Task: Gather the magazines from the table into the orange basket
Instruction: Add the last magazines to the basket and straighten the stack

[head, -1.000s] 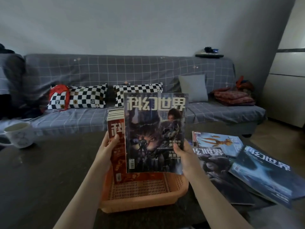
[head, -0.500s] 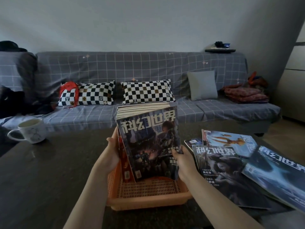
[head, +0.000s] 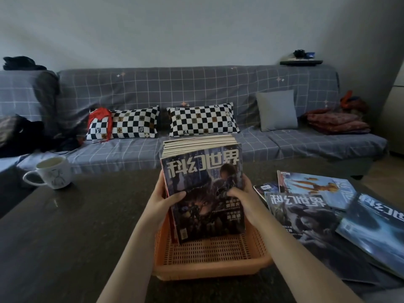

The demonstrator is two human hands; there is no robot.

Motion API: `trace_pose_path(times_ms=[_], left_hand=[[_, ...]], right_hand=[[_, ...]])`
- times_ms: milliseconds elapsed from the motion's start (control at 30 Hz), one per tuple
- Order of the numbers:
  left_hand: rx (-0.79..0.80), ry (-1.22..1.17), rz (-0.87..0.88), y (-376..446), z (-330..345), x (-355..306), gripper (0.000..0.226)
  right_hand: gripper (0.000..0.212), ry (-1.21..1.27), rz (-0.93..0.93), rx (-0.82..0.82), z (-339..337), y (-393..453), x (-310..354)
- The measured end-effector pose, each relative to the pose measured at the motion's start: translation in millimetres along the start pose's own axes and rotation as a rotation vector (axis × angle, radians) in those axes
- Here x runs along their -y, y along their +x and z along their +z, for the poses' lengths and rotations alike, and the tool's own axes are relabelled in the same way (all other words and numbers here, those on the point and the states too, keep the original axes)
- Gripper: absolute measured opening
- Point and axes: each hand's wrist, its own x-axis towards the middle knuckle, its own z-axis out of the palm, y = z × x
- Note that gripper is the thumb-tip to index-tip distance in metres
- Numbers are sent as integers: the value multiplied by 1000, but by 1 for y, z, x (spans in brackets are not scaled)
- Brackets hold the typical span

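A stack of magazines (head: 203,171) stands upright in the orange basket (head: 209,265) on the dark table. Its front cover shows a cat and large pale characters. My left hand (head: 164,200) grips the stack's left edge, thumb across the front cover. My right hand (head: 244,197) holds the right edge, fingers lying on the cover. To the right, several loose magazines lie flat on the table: a dark one (head: 306,224), a light blue one with an orange figure (head: 314,186), a blue one (head: 376,230) at the far right, and a small one (head: 265,189) partly covered.
A white mug (head: 53,172) stands at the table's far left. Behind the table (head: 76,226) runs a grey checked sofa (head: 196,90) with two black-and-white checked pillows, a grey cushion and folded red cloth at its right end.
The cat-cover magazine went down from mid-air against the front of the upright stack in the basket. Both hands now press on the stack's sides.
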Motion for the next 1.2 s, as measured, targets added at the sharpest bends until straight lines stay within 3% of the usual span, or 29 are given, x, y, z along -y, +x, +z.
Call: trace_pose_path(times_ms=[67,133,200,300,433,567,700,967,1067,1200], left_hand=[[-5,-9,10,-2,4,-2,100],[-26,19,4,-4,9,-2,103],[-52,38,-13,-4,11,-1,113],[-51,56,-28,-1,11,-2,123],[-167,109,47,5,16,1,100],[-235,118,106,-2,20,1,95],[-243,152,115,-5,22,1,82],[-174,114,-2,2,22,-2,101],[-184,124,-18,3,22,0,109],[-130,86,-71,8,19,-3,108]], right_hand=[[60,116,42,161,-5,9,7],[77,144,28,217,-5,17,3],[101,89,-6,202,-3,23,-7],[110,27,-49,183,-3,29,-20],[94,5,-86,84,-3,32,-25],[77,2,-145,59,-6,28,-26],[82,-22,-171,15,-9,24,-26],[101,-97,-130,39,-7,22,-21],[96,-87,-108,82,-11,22,-20],[108,-109,-122,85,-8,17,-23]])
